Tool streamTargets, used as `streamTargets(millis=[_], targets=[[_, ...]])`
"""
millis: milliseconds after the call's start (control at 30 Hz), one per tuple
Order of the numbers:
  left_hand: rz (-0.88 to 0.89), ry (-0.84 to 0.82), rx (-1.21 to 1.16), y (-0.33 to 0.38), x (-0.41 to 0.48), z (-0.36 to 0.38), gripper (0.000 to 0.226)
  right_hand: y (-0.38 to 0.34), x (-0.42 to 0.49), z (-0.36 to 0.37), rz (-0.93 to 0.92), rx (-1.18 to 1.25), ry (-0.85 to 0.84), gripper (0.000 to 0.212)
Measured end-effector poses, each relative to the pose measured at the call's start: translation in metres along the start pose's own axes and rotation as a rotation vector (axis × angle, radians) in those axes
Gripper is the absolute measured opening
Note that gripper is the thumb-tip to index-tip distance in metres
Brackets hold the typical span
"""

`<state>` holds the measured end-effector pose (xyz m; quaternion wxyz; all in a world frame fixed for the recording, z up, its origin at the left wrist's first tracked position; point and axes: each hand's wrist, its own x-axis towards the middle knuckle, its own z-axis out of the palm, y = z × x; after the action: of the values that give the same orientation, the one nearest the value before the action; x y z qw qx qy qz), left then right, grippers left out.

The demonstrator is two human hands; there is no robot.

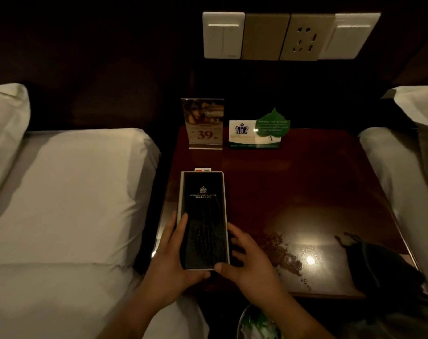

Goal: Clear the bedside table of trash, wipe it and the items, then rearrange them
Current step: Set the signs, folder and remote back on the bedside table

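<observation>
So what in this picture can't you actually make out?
All from the head view:
- Small card behind the black folder: only its top edge shows; the folder covers the rest.
- Leaf-shaped sign: its print is too small to read.
- Bin below the table: cut off by the bottom edge and the right hand.
- Dark object at the table's right corner: too dim to identify.
- Left hand: its palm is hidden under the folder.

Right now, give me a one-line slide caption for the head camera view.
Both hands, left hand and right hand, set a black folder on the bedside table near brown crumbs.
</observation>
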<state>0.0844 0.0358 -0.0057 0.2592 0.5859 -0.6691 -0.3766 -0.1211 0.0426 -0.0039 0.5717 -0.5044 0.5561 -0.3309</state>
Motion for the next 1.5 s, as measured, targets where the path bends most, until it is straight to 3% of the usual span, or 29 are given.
streamTargets(millis=[433, 667, 900, 1067, 1300, 1500], targets=[[0.042, 0.099, 0.110, -0.002, 0.003, 0.013, 0.121, 0.001, 0.004, 0.003, 0.025, 0.005, 0.015, 0.082], [0.109, 0.045, 0.119, -0.023, -0.005, 0.011, 0.123, 0.006, -0.003, 0.005, 0.014, 0.055, 0.027, 0.077], [0.161, 0.100, 0.092, -0.027, -0.007, 0.011, 0.102, 0.003, -0.007, 0.018, 0.016, 0.068, 0.089, 0.073], [0.160, 0.131, 0.117, -0.028, -0.008, 0.013, 0.100, 0.007, -0.009, 0.024, 0.019, 0.109, 0.134, 0.071], [0.171, 0.171, 0.076, -0.024, -0.013, 0.016, 0.094, 0.006, -0.007, 0.020, 0.030, 0.088, 0.085, 0.072], [0.153, 0.175, 0.029, -0.018, -0.011, 0.011, 0.071, 0.004, -0.008, 0.016, 0.066, 0.112, 0.059, 0.067]])
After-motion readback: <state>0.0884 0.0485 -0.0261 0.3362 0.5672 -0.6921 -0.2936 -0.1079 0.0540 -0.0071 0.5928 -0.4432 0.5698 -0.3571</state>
